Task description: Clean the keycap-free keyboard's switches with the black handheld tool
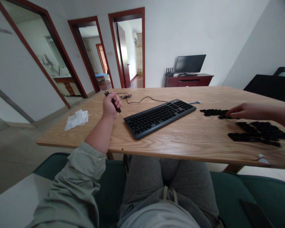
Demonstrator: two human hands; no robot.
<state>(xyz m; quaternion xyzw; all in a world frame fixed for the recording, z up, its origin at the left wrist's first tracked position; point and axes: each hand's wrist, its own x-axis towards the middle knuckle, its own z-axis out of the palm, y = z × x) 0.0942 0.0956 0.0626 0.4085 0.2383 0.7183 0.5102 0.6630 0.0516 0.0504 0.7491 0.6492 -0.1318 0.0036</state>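
Meanwhile, left hand (111, 107) grips black tool (116, 105); keyboard (159, 118), tissue (76, 120) nearby

The tool (117, 109) in my left hand (110, 107) is black, as are the keycaps (256, 134) at right of frame. The keyboard (159, 118) is dark grey with black keys. The table (192, 142) shows pale oak with brown streaked grain; my sleeve (71, 186), lower left, is sage green.

Matt black plastic keycaps (258, 133), grainy wooden tabletop (192, 141)

One keyboard (159, 118), one tissue (76, 120), one monitor (190, 64)
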